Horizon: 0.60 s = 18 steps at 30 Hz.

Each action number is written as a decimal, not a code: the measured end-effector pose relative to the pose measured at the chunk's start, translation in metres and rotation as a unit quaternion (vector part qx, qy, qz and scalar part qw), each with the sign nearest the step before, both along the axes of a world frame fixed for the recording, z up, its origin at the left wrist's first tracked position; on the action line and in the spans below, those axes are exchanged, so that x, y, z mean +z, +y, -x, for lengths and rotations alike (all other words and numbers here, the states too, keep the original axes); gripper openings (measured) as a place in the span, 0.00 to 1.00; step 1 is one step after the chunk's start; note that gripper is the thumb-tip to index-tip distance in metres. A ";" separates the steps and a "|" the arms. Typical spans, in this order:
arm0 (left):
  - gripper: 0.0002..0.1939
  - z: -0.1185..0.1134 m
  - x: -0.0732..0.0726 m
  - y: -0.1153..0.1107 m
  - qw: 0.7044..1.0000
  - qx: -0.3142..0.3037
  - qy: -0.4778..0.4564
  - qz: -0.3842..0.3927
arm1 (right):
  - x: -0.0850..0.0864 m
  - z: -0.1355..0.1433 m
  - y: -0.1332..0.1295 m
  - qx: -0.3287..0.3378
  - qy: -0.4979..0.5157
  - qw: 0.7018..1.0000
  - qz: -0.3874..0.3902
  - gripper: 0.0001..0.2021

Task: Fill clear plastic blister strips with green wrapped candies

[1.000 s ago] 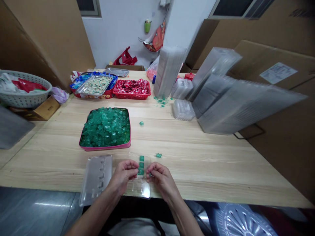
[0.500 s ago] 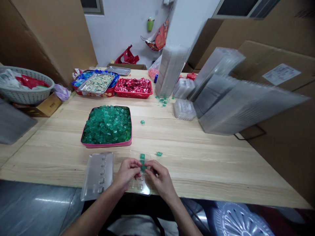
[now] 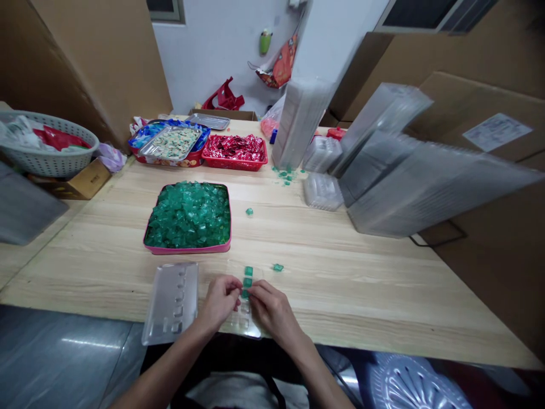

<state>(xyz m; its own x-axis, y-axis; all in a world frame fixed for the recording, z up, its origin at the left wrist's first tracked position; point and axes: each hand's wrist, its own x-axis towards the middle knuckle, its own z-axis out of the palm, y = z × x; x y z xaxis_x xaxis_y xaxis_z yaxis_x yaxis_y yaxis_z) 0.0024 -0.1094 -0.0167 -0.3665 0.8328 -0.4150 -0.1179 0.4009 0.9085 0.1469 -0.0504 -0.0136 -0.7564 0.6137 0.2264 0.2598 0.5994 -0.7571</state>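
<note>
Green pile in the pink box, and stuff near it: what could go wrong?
The green pile rises above the pink box, so a bump might spill some. The left clear tray seems to poke past the table; a knock could drop it. The tall plastic stack might topple if nudged.

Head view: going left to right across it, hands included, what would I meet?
Grey perforated plastic basket → flat clear plastic tray with cutout-like shapes → bare left hand → bare right hand → low clear plastic stack → large leaning clear plastic stack.
</note>
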 end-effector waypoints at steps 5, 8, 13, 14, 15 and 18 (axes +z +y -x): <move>0.05 -0.003 -0.004 -0.004 0.994 -0.002 0.097 -0.060 | -0.004 0.006 -0.003 -0.003 -0.016 0.999 -0.035 0.14; 0.05 -0.006 -0.001 -0.005 0.980 -0.028 0.182 -0.074 | -0.005 0.000 0.002 -0.020 0.005 1.000 0.003 0.10; 0.05 -0.013 0.009 -0.004 0.959 -0.075 0.266 -0.060 | -0.006 -0.023 0.029 -0.183 0.040 0.982 0.020 0.05; 0.06 -0.014 0.010 -0.004 0.955 -0.087 0.278 -0.060 | -0.006 -0.026 0.036 -0.205 0.030 0.978 0.005 0.05; 0.06 -0.015 0.010 -0.003 0.949 -0.097 0.292 -0.061 | -0.007 -0.028 0.042 -0.213 0.015 0.977 -0.009 0.06; 0.08 -0.017 0.010 0.004 0.932 -0.108 0.340 -0.058 | -0.007 -0.029 0.056 -0.193 -0.021 0.981 -0.020 0.07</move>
<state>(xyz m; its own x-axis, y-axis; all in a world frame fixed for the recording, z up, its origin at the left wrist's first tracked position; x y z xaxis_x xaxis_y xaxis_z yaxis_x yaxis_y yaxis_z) 0.0198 -0.1052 -0.0064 -0.3306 0.9424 -0.0499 0.5739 0.2428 0.7821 0.1763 0.0060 -0.0204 -0.4790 0.8474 0.2291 0.5036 0.4790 -0.7190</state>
